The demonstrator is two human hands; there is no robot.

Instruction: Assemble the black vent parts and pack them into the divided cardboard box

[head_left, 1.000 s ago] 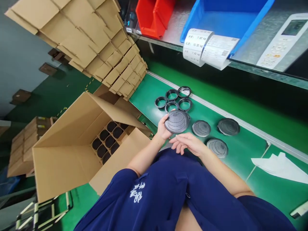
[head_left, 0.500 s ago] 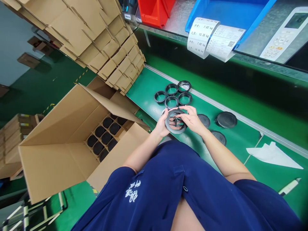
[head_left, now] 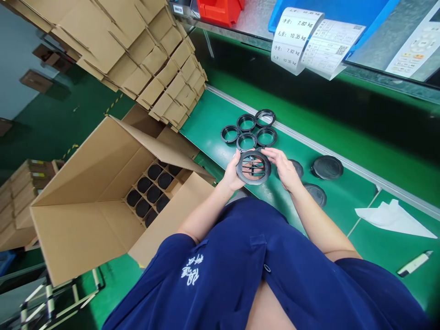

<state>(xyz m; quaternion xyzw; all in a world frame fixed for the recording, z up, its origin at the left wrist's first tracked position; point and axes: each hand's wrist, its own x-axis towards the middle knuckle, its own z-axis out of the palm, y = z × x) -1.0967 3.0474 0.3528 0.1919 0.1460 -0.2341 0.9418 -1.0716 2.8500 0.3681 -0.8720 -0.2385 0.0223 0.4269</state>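
Observation:
A round black air vent (head_left: pixel 253 182) with a wide rim and thin slats across its opening is held up in front of my body. My left hand (head_left: pixel 233 173) grips its left side, fingers partly hidden behind it. Beside the upper right rim is my right hand (head_left: pixel 282 166), fingers stretched out; whether the tips touch the rim I cannot tell. Just beyond, several black rings (head_left: pixel 246 142) stand together on the green table. To the right of my hands lie black round parts, including one near the wall (head_left: pixel 327 167) and one closer to me (head_left: pixel 315 195).
An open carton (head_left: pixel 79 220) at left holds several black round parts in divider cells. Stacked cardboard dividers (head_left: pixel 137 59) rise behind it. A white cloth or paper (head_left: pixel 392 217) and a utility knife (head_left: pixel 415 264) lie at right. Labels (head_left: pixel 295 39) hang from the shelf edge (head_left: pixel 374 78).
My right hand has drawn its fingers back from the slats to the right of the vent. My left hand still holds the vent. The view has shifted slightly.

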